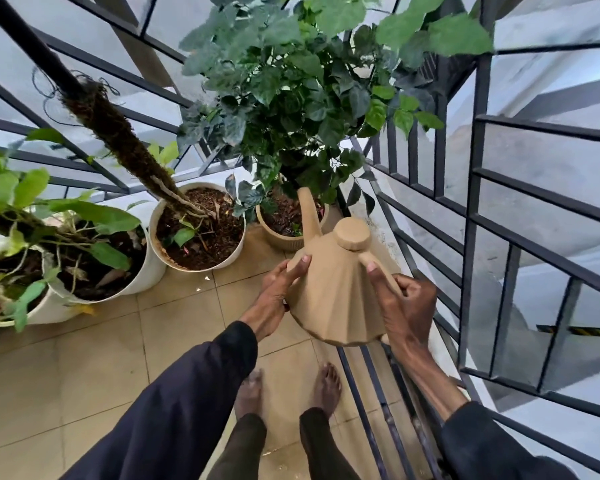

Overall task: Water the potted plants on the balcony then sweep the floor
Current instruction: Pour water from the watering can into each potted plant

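A tan, faceted watering can (pixel 333 289) is held above the tiled floor, its spout pointing up and forward over the beige pot (pixel 278 239) of the bushy corner plant (pixel 291 98). My right hand (pixel 407 306) grips the can's handle, thumb laid along its top. My left hand (pixel 279 292) supports the can's left side with fingers spread flat against it. Left of the beige pot stands a white pot (pixel 234 252) with a moss pole, then a larger white pot (pixel 146 278) of leafy stems.
Dark metal railings (pixel 478 202) close the balcony at the back and along the right, close to my right arm. A further white pot (pixel 45 311) sits at the far left. Beige floor tiles (pixel 101 368) stretch in front of the pots; my bare feet (pixel 288 389) stand below the can.
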